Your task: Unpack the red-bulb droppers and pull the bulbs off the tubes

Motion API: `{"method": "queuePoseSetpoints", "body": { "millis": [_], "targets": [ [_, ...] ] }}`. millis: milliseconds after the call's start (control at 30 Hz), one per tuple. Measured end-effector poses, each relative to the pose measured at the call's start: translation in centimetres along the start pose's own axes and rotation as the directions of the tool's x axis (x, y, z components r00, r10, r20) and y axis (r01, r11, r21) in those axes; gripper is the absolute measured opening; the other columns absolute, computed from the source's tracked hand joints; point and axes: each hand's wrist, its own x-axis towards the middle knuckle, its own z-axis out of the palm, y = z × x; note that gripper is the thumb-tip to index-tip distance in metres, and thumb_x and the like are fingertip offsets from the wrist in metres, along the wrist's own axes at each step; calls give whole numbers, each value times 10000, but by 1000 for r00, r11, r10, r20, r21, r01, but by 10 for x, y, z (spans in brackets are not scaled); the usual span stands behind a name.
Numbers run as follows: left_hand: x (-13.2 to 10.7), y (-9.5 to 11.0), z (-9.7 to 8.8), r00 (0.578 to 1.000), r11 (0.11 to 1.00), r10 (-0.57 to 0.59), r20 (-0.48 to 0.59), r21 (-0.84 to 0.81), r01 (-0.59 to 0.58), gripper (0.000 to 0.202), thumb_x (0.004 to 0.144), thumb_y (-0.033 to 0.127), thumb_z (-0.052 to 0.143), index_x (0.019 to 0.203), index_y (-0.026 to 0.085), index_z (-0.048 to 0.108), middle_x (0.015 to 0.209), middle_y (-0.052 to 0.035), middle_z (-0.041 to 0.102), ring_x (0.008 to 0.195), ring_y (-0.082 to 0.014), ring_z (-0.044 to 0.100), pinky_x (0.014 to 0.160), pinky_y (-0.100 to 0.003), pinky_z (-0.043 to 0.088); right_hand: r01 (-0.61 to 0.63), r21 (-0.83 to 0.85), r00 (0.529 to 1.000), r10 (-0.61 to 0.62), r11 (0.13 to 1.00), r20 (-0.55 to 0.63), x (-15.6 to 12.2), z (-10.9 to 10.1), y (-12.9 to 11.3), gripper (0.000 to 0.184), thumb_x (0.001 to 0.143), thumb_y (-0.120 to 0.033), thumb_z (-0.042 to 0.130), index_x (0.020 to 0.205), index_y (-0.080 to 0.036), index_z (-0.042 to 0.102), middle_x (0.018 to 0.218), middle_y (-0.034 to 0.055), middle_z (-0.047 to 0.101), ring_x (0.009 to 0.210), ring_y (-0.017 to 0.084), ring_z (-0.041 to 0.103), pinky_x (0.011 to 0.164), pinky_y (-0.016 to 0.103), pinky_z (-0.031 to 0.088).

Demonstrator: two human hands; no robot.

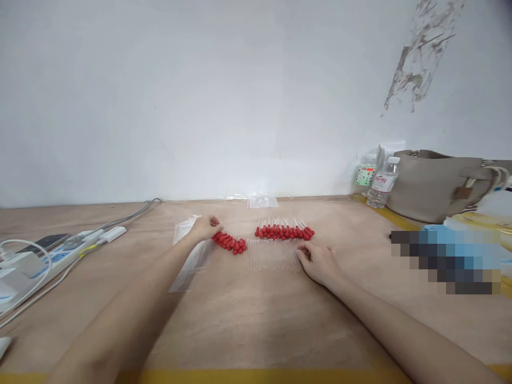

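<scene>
My left hand (207, 228) is over the far end of a curved row of red rubber bulbs (230, 242). Its fingers are curled in, hiding whatever may be between them. At the right edge of a row of thin clear tubes (272, 256) is my right hand (319, 261). Thumb and forefinger are bent together at the tubes' edge; a tube between them cannot be made out. Beyond the loose tubes lie several droppers (285, 231), side by side, their red bulbs towards me and their clear stems pointing to the wall.
Clear plastic bags (192, 261) lie under my left forearm. A power strip (60, 261) with cables and a dark phone (44, 242) sit at left. Two plastic bottles (383, 184) and a grey-beige bag (432, 184) stand at right, behind a blue package (448, 242).
</scene>
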Motion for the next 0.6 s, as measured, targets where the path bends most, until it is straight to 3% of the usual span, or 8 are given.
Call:
{"method": "queuePoseSetpoints", "body": {
  "millis": [167, 300, 433, 600],
  "targets": [
    [3, 0, -5, 998, 996, -15, -61, 92, 21, 236, 672, 412, 552, 676, 179, 592, 727, -44, 648, 723, -193, 602, 608, -245, 434, 7, -3, 1000, -7, 1000, -7, 0, 0, 1, 161, 778, -271, 441, 785, -198, 585, 830, 22, 632, 789, 160, 547, 668, 290, 249],
    [0, 17, -5, 994, 989, 29, -108, 148, -13, 230, 731, 365, 478, 742, 179, 613, 813, -50, 650, 819, -203, 589, 692, -258, 428, -4, 2, 999, 4, 1000, -35, 2, 2, 2, 189, 787, -305, 431, 792, -199, 588, 796, 20, 628, 767, 158, 547, 678, 297, 261],
    [-3, 50, 16, 995, 981, 95, 20, 168, -97, 172, 676, 306, 537, 742, 187, 642, 831, -39, 662, 841, -196, 588, 737, -248, 423, -31, 24, 998, 32, 999, -62, 3, 0, 2, 193, 788, -306, 427, 796, -204, 590, 815, 22, 622, 798, 166, 544, 707, 306, 274],
    [-1, 86, 46, 979, 981, -6, 202, 193, -33, 252, 616, 372, 593, 728, 157, 662, 592, -77, 647, 640, -224, 614, 633, -301, 443, -72, 38, 994, 75, 997, -83, 4, -4, 5, 247, 823, -305, 360, 802, -213, 587, 846, 27, 623, 845, 191, 533, 703, 309, 280]
  ]
}}
